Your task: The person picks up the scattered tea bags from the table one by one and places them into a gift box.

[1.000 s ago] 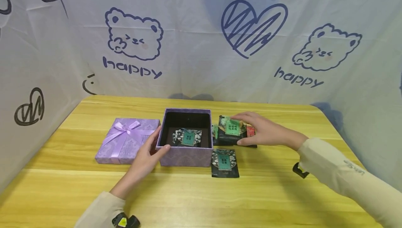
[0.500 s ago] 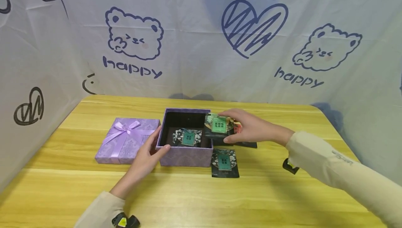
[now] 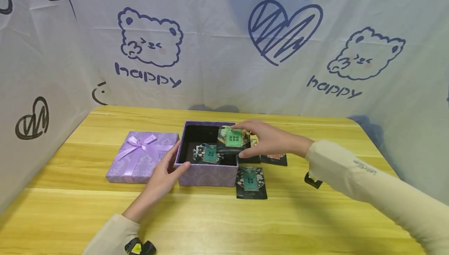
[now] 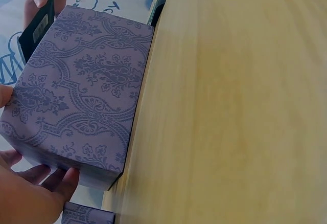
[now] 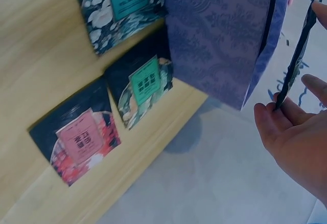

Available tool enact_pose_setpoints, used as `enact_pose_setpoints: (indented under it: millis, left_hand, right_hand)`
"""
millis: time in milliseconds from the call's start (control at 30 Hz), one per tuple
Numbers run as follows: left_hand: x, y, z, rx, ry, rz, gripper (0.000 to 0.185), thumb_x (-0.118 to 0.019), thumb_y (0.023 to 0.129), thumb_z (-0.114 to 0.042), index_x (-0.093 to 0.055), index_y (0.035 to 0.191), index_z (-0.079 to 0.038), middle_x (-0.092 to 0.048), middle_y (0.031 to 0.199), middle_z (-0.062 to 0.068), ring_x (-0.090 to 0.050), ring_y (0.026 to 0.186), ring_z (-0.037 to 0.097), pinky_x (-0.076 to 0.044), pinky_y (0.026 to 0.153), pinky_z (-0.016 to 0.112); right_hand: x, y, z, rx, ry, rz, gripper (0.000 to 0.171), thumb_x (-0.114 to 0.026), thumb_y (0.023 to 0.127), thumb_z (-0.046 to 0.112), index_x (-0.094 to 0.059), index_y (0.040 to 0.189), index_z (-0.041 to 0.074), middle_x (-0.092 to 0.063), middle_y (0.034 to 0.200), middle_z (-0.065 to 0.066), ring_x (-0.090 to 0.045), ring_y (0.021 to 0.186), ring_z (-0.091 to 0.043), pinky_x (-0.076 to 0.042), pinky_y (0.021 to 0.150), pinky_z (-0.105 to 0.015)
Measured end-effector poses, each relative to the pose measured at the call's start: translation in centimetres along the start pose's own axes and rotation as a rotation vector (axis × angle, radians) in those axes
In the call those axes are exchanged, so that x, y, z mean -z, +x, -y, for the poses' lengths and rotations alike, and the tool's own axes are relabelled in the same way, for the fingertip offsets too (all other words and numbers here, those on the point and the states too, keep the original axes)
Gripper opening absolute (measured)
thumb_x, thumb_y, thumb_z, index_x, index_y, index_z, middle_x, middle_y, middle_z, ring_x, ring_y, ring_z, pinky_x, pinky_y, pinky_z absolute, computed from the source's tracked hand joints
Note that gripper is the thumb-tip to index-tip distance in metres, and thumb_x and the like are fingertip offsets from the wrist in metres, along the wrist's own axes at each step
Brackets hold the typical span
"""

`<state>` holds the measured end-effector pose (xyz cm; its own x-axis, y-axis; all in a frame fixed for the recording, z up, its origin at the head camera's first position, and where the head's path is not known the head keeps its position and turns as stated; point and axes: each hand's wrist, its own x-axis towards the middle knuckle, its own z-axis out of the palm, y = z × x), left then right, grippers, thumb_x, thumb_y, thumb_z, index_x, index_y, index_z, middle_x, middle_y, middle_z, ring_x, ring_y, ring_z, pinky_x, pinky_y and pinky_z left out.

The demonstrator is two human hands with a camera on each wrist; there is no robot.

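Note:
An open purple patterned box (image 3: pixel 207 175) stands mid-table, with one dark packet with a green label (image 3: pixel 209 154) lying inside. My left hand (image 3: pixel 179 156) grips the box's front left corner, thumb on the front wall and fingers on the left wall (image 4: pixel 53 180). My right hand (image 3: pixel 242 141) pinches another green-labelled packet (image 3: pixel 233 139) and holds it over the right side of the box. The right wrist view shows that packet edge-on (image 5: pixel 299 45) between thumb and fingers, beside the box wall (image 5: pixel 219 35).
The box's lid with a ribbon bow (image 3: pixel 142 156) lies to the left of the box. More packets lie on the wooden table (image 3: pixel 315 216) right of the box: a green one (image 3: pixel 250 181) in front, another green one (image 5: pixel 145 83) and a red one (image 5: pixel 82 142). Printed cloth walls surround the table.
My right hand has lifted the green-labelled packet off the pile right of the box and carried it left, over the box's right side. My left hand has stayed on the box.

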<state>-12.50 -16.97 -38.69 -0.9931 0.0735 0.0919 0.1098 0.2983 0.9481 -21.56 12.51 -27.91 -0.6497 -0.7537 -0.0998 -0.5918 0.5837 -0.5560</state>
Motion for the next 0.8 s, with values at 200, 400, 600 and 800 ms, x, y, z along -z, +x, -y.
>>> enact_pose_setpoints:
  millis: [200, 400, 600, 800]
  left_hand:
    - [0.0, 0.0, 0.0, -0.006, -0.014, 0.001, 0.070, -0.061, 0.097, -0.020, -0.022, 0.154, -0.008, -0.032, 0.151, 0.023, -0.033, 0.136, 0.039, -0.032, 0.110, 0.044]
    - [0.0, 0.0, -0.2, 0.000, -0.001, 0.000, 0.071, -0.061, 0.096, -0.022, -0.022, 0.154, -0.008, -0.032, 0.151, 0.023, -0.031, 0.137, 0.039, -0.031, 0.110, 0.046]
    - [0.0, 0.0, -0.2, -0.001, -0.014, 0.001, 0.070, -0.061, 0.097, -0.020, -0.022, 0.154, -0.007, -0.032, 0.151, 0.024, -0.033, 0.136, 0.039, -0.032, 0.109, 0.045]
    - [-0.1, 0.0, -0.1, 0.002, -0.017, 0.006, 0.070, -0.061, 0.097, -0.020, -0.022, 0.154, -0.008, -0.031, 0.151, 0.024, -0.034, 0.136, 0.039, -0.033, 0.109, 0.045]
  right_hand:
    - [-0.3, 0.9, 0.8, 0.021, -0.001, 0.022, 0.077, -0.073, 0.086, 0.036, -0.036, 0.150, 0.016, -0.031, 0.153, -0.011, -0.033, 0.136, -0.030, -0.033, 0.107, -0.055]
    - [-0.6, 1.7, 1.3, 0.011, -0.005, 0.037, 0.077, -0.071, 0.087, 0.038, -0.035, 0.151, 0.017, -0.029, 0.154, -0.010, -0.035, 0.134, -0.028, -0.035, 0.106, -0.054]
    - [-1.1, 3.2, 1.8, 0.015, -0.032, 0.058, 0.077, -0.071, 0.086, 0.040, -0.035, 0.151, 0.016, -0.029, 0.154, -0.010, -0.031, 0.137, -0.028, -0.033, 0.108, -0.053]
    - [-1.6, 4.7, 2.1, 0.016, -0.047, 0.064, 0.077, -0.070, 0.086, 0.042, -0.035, 0.151, 0.018, -0.031, 0.154, -0.007, -0.029, 0.140, -0.026, -0.031, 0.111, -0.051]
